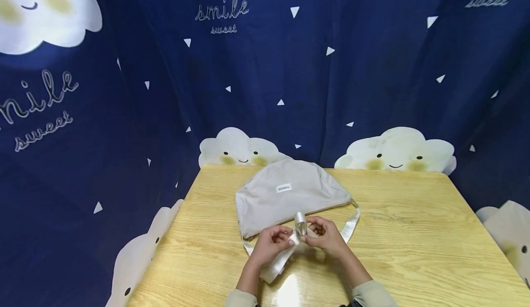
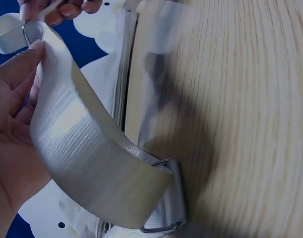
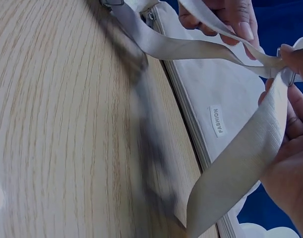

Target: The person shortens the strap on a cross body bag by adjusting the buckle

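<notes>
A pale grey shoulder bag (image 1: 296, 203) with a small FASHION label (image 3: 217, 120) lies on the table, its silvery webbing strap (image 3: 240, 148) running toward me. My left hand (image 1: 270, 245) pinches the strap between thumb and fingers, just left of a raised strap loop (image 1: 300, 224). On the other side of that loop, my right hand (image 1: 327, 236) pinches the strap at a thin metal slider buckle (image 3: 291, 77), partly hidden by its thumb. In the left wrist view, the strap hangs below the left hand in a broad curve to a second metal buckle (image 2: 177, 196).
The bag lies just beyond both hands on the light wooden table (image 1: 414, 233). A dark blue curtain (image 1: 265, 67) with clouds and triangles hangs behind the table and along its sides. Part of the strap (image 1: 351, 224) loops out at the bag's right end.
</notes>
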Motion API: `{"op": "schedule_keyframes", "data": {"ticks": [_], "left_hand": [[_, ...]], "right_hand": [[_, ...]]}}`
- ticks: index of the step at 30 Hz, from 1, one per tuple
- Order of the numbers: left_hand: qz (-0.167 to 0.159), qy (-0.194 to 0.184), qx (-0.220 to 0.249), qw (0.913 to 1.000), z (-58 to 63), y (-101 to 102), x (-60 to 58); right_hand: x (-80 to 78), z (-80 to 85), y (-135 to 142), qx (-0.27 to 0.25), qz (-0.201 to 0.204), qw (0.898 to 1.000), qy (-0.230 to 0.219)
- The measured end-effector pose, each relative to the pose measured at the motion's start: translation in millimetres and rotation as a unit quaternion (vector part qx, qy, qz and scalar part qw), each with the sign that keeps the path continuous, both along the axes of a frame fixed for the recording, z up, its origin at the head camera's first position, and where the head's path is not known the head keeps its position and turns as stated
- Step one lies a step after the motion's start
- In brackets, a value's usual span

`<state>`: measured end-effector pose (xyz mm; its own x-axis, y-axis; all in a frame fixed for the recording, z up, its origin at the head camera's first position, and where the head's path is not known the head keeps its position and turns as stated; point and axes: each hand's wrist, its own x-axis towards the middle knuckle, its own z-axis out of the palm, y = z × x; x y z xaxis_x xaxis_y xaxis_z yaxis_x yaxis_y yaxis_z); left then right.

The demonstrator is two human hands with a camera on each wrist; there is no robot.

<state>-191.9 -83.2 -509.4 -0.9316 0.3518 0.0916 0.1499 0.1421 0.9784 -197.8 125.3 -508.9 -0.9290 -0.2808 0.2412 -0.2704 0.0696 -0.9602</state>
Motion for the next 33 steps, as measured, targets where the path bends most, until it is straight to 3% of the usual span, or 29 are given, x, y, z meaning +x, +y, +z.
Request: {"op": "schedule_keyframes", "data": {"ticks": [2, 9, 15, 20, 24, 28, 33], "left_hand": [[-0.002, 0.007, -0.006, 0.9999, 0.0, -0.2, 0.1], [-0.007, 0.040, -0.020, 0.9990, 2.5, -11.9, -0.8], [0.010, 0.067, -0.025, 0.9974, 7.8, -28.1, -2.2], [0.044, 0.047, 0.003, 0.9979, 10.6, -38.4, -5.0], [0.070, 0.036, 0.022, 0.9966, 11.9, -44.9, -5.5], [0.084, 0.061, 0.026, 0.9943, 10.8, -51.7, -6.3], [0.093, 0.081, 0.034, 0.9918, 8.7, -59.2, -7.9]], "right_hand": [[0.0, 0.0, 1.7, 0.013, 0.001, 1.000, -0.010], [-12.2, -28.2, 9.7, 0.037, 0.001, 0.999, -0.010], [-11.6, -27.6, 10.9, 0.041, -0.013, 0.999, -0.007], [-10.9, -22.7, 10.8, 0.048, -0.034, 0.998, -0.017], [-5.8, -8.5, 11.0, 0.050, -0.034, 0.998, -0.021], [0.1, 5.5, 11.8, 0.061, -0.030, 0.998, -0.010], [1.7, 7.3, 15.3, 0.086, -0.031, 0.996, -0.010]]}}
